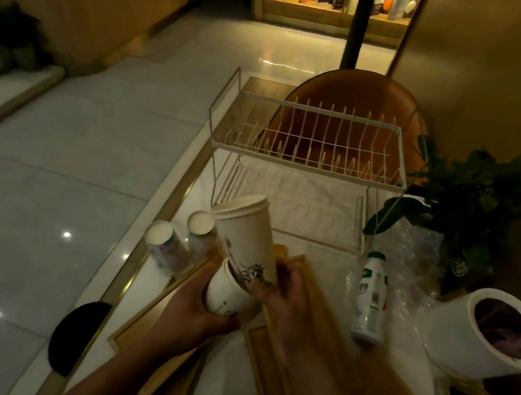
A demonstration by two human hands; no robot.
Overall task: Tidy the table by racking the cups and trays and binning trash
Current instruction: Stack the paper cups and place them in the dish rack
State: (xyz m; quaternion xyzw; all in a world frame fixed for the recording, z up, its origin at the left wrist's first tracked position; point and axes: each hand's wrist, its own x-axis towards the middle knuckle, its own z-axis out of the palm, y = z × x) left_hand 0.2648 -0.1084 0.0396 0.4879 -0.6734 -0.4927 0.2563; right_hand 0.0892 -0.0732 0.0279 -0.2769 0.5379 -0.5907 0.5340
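Observation:
My left hand grips a white paper cup from below. My right hand holds a taller stack of white paper cups, tilted, with its base nested in the lower cup's mouth. Both are above wooden trays lying on the table. A white two-tier wire rack stands just beyond, with nothing on it. Two white-capped bottles stand left of the cups. A white and green bottle lies to the right on crumpled clear plastic.
A white bin with an open round mouth sits at the right edge. A potted plant stands right of the rack, an orange chair behind it. The table's left edge drops to tiled floor.

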